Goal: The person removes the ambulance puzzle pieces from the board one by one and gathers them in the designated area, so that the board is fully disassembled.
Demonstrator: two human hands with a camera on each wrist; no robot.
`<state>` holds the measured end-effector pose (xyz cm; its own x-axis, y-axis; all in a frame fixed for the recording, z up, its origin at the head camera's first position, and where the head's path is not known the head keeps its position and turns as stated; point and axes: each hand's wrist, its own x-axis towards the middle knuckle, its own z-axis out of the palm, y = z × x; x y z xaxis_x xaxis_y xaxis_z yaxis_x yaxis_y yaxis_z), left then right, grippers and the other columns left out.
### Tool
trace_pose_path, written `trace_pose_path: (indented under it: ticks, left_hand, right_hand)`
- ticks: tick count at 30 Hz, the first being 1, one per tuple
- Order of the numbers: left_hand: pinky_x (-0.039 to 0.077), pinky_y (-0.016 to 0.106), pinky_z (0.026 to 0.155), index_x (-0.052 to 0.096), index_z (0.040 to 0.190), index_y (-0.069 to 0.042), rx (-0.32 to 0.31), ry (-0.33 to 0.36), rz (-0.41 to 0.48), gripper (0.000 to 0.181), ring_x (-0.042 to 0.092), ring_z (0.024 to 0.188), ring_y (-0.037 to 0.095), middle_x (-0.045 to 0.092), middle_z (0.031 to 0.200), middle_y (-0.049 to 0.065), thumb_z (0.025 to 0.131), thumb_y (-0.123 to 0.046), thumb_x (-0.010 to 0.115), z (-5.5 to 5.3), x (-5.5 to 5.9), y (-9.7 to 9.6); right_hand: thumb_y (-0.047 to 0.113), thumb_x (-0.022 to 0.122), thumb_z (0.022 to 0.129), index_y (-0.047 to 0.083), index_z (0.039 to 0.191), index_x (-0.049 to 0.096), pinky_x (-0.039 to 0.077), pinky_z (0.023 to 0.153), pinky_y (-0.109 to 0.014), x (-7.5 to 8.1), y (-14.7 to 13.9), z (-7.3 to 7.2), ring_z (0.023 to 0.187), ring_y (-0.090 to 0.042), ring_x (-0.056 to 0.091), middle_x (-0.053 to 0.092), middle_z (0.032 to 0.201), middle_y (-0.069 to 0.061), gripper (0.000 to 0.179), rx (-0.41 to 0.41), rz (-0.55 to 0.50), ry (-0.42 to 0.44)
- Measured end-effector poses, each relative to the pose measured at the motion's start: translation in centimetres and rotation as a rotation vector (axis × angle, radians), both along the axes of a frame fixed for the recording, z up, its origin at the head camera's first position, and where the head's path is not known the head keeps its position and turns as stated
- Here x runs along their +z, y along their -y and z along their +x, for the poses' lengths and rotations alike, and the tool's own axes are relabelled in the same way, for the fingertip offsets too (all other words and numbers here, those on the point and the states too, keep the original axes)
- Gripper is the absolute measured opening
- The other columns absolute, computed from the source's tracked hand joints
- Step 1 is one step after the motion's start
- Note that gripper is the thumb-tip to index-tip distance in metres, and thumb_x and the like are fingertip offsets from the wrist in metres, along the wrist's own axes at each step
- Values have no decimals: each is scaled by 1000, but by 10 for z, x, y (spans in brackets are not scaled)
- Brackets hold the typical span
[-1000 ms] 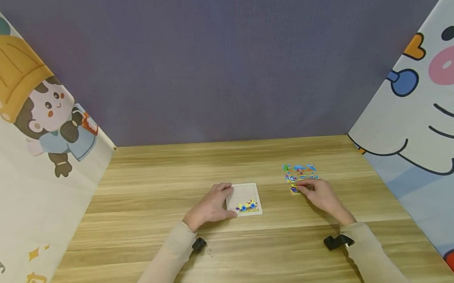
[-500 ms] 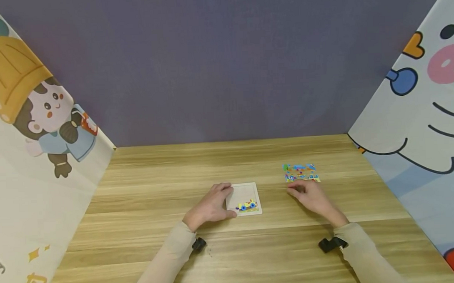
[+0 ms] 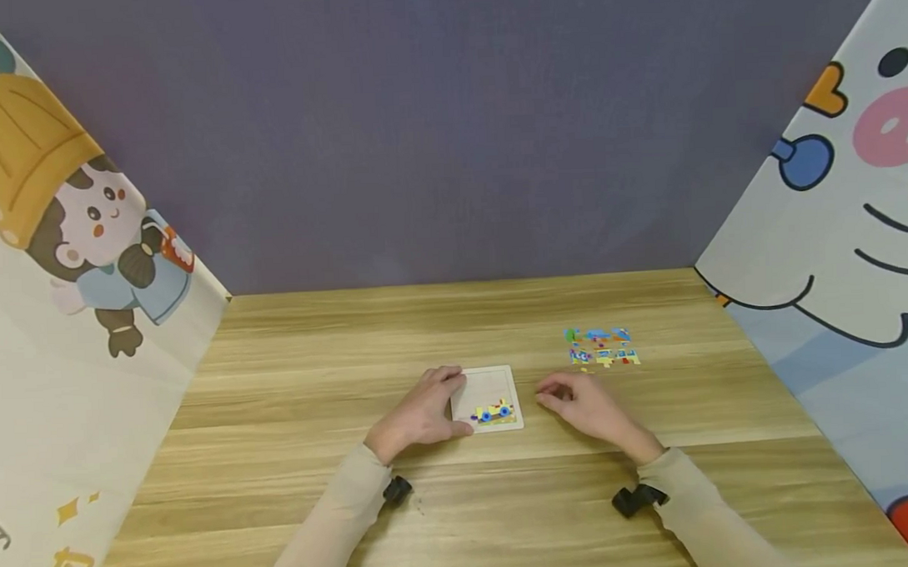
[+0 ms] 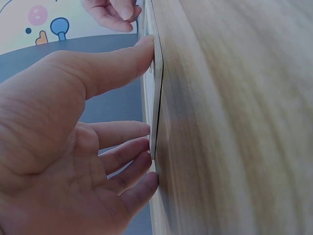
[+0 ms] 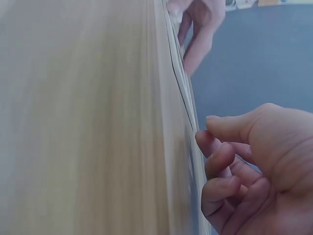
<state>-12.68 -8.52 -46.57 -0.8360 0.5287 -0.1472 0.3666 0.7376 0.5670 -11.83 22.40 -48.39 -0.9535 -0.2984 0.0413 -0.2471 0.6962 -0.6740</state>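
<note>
My left hand (image 3: 421,410) holds the left side of a square white puzzle board (image 3: 483,382), thumb at its near edge and fingertips at its far left corner. A strip of yellow and blue vehicle picture (image 3: 494,411) fills the near part of the board. Just right of the board, my right hand (image 3: 589,404) pinches a puzzle piece between thumb and index finger, its other fingers curled in the right wrist view. The piece itself is hidden by the fingertips. Rows of colourful puzzle pieces (image 3: 600,345) lie on the table beyond this hand.
The wooden table (image 3: 336,338) ends at a dark grey wall (image 3: 449,133). Light side panels with cartoon prints stand left and right. A yellow bit of a piece (image 3: 586,370) shows right behind the right hand. Each wrist carries a black camera (image 3: 397,490).
My right hand has moved left and slightly nearer, from the loose pieces toward the puzzle board. The left hand and the board have stayed in place.
</note>
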Motion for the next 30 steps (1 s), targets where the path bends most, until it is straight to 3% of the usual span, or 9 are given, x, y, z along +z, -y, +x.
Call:
trace_pose_path:
  ticks: [12,21,30]
  left_hand:
    - [34,51,131,46,159,0,3,8,-20,85,33,159,34,36,172,13,92,-37,84,-2,-1,0]
    - [35,51,130,47,158,1,-3,-10,-23,85,34,158,34,38,170,13,93,-37,84,-1,-2,1]
    - [36,52,130,48,157,2,-4,-19,-22,84,36,157,35,40,169,15,91,-35,85,-1,-2,1]
  right_hand:
    - [23,76,99,13,117,79,49,58,-21,3,41,5,66,-3,56,78,95,6,21,127,-42,32]
    - [20,77,98,7,117,79,50,65,-20,1,60,3,71,0,56,74,91,6,23,236,-41,23]
    - [19,81,95,3,117,77,49,64,-19,1,67,-1,68,-2,53,67,84,8,27,235,11,79]
